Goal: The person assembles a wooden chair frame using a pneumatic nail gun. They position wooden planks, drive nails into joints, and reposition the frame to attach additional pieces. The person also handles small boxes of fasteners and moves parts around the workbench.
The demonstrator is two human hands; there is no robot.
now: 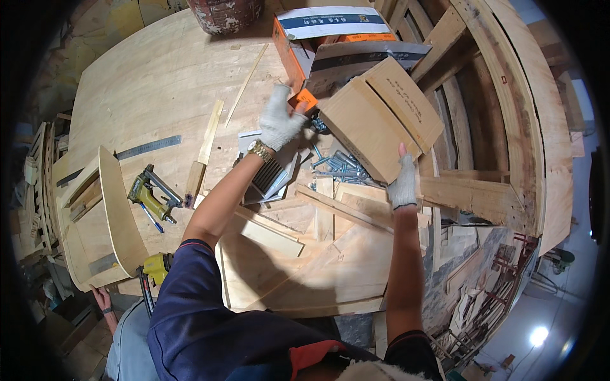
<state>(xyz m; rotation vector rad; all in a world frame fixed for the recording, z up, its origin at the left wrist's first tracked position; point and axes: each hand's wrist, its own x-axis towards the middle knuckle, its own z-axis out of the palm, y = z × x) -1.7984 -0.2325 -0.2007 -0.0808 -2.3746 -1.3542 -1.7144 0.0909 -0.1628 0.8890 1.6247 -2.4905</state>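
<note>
While tilted over bench: cardboard box [379, 120], gripped at lower edge by right hand [403, 184], spilling screws [340, 166].
L. hand [279, 119] curled, pinching small orange item [304, 100] nr box corner; item part-hidden. Workbench [159, 76] open at far left; scrap boards [330, 209] crowd nr edge.

the tilted brown cardboard box [380, 120] covered much of the pile of silver screws [340, 166] beneath it, so their number could not be told. the right hand in a white knit glove [403, 184] showed only its back; its fingers were hidden under the box's lower edge. the left hand in a white knit glove [279, 117] hid most of a small orange object [305, 98], too little showing to tell its kind. the round rusty red container [225, 13] was cut off by the top edge. another person's hand [103, 300] at lower left was partly hidden behind the curved plywood piece [117, 216].
</note>
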